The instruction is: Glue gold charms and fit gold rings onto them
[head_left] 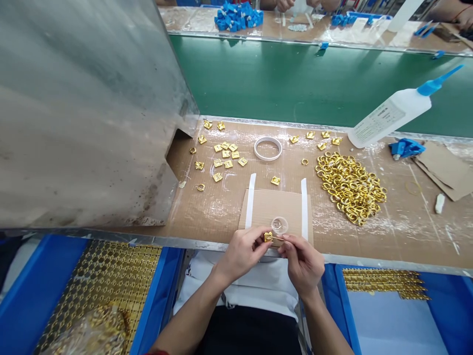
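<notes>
Pinched between the thumb and fingers of my left hand point(242, 251) is a small square gold piece point(268, 237). My right hand point(303, 260) grips a thin stick point(278, 238), whose tip points at the gold piece; I cannot tell if it touches. Just beyond the hands, a small clear round dish point(280, 225) sits on a cardboard pad point(275, 204) taped down with white strips. One loose square gold piece point(275, 181) lies past the pad. More square gold pieces point(226, 154) are spread to the left, and a heap of gold rings point(351, 187) lies to the right.
A steel housing point(92, 113) blocks the left side. A white tape roll point(268, 149), a blue-tipped bottle point(391, 118) and blue pieces point(406, 148) stand on the bench. Behind runs a green belt point(266, 74); a co-worker's hands point(284, 5) show beyond. Blue bins point(148, 305) flank me.
</notes>
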Available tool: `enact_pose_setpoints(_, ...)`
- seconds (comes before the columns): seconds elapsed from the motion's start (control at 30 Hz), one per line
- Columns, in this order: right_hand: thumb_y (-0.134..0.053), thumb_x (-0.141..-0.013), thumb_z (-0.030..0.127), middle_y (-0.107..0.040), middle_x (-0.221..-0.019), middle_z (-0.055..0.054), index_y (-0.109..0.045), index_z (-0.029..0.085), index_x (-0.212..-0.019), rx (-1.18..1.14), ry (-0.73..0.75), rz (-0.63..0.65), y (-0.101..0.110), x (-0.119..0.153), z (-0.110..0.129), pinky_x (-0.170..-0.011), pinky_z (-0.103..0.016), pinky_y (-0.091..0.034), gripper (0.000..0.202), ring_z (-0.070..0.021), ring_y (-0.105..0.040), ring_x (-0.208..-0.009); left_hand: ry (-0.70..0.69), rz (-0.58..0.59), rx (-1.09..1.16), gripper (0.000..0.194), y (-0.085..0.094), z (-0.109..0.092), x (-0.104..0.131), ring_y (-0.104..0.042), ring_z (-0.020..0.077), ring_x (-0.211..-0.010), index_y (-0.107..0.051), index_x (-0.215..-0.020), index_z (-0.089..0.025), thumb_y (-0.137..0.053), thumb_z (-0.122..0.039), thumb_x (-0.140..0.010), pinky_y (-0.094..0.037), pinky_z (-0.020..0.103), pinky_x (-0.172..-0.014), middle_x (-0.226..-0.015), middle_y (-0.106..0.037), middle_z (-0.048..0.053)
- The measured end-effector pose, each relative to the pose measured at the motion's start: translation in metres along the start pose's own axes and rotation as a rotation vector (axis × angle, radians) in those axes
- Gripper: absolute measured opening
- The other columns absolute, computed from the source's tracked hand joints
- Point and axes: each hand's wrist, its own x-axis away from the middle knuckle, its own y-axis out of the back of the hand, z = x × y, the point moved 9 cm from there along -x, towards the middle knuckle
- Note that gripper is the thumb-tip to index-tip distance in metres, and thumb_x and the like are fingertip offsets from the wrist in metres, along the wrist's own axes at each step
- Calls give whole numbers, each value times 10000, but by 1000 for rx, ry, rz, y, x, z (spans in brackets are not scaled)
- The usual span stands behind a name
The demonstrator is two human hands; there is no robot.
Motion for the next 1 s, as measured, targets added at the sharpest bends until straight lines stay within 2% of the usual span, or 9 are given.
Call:
enact_pose_setpoints(0.2,-600,-942,60,-747,-916,-23,-705,237,-1110,0,3,2,0,1,-1,-542,-192,-574,266,-102,-663,-591,6,-12,-9,257,1,1,0,-560,95,-564,-708,-1140,-155,-600,-200,-912,-443,168,-490,-764,-692,22)
enact_pose_setpoints(0.6,-607,-950,86,-742,-851,-19,-708,226,-1077,28,-25,-9,1,2,-4,-505,-194,-567,215,-104,-652,-554,-19,-16,-23,228,1,-1,0,-619,111,-616,-703,-1114,-157,-605,-184,-910,-475,178,-526,-788,-710,23)
enact_pose_setpoints(1.0,-604,-948,75,-737,-885,-29,-708,223,-1079,13,-42,-15,2,5,-8,-501,-196,-553,223,-100,-647,-563,-27,-19,-38,223,1,-1,0,-628,116,-629,-696,-1107,-158,-605,-171,-903,-481,185,-536,-804,-718,25)
